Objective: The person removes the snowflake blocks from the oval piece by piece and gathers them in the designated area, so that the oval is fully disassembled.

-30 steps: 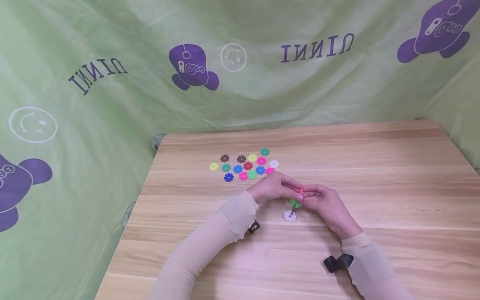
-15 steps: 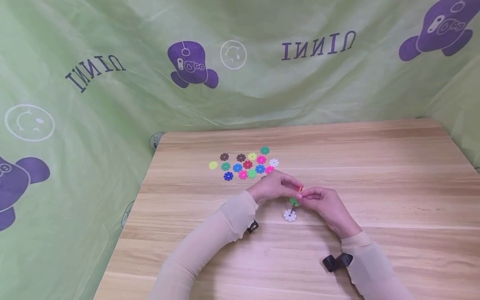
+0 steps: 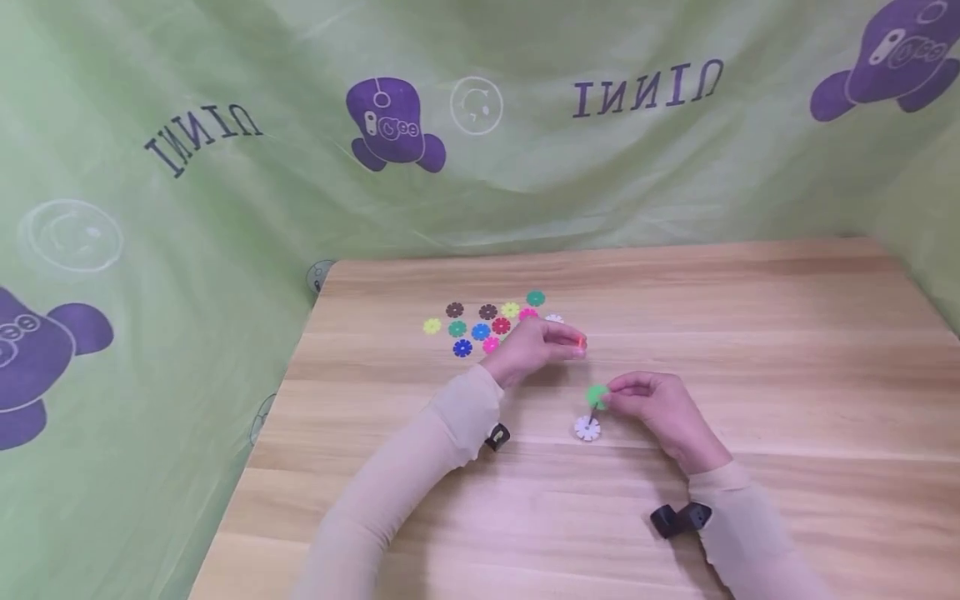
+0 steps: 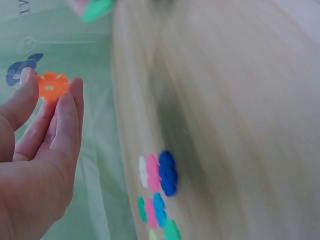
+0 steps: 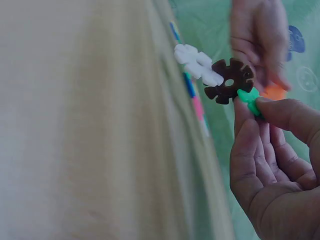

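My left hand (image 3: 527, 348) pinches an orange notched flower disc (image 4: 58, 86) between thumb and fingertips, raised over the table. Nearer me and to the right, my right hand (image 3: 669, 415) grips a green notched disc (image 3: 597, 396) at its edge. Slotted together with that one are a brown disc (image 5: 242, 75) and, at the far end, a white disc (image 3: 587, 429), making a short chain. The brown disc shows edge-on in the head view. In the right wrist view the thumb covers part of the green disc.
Several loose notched discs lie in a cluster at the back left, among them a dark blue disc (image 3: 462, 348) and a yellow disc (image 3: 432, 326). My left hand hides part of the cluster. A green printed curtain (image 3: 525, 192) hangs behind the wooden table (image 3: 787, 350).
The hands were together at the orange disc; now my left hand has drawn away, back and leftward, carrying it. My right hand keeps the joined green, brown and white discs nearly in place.
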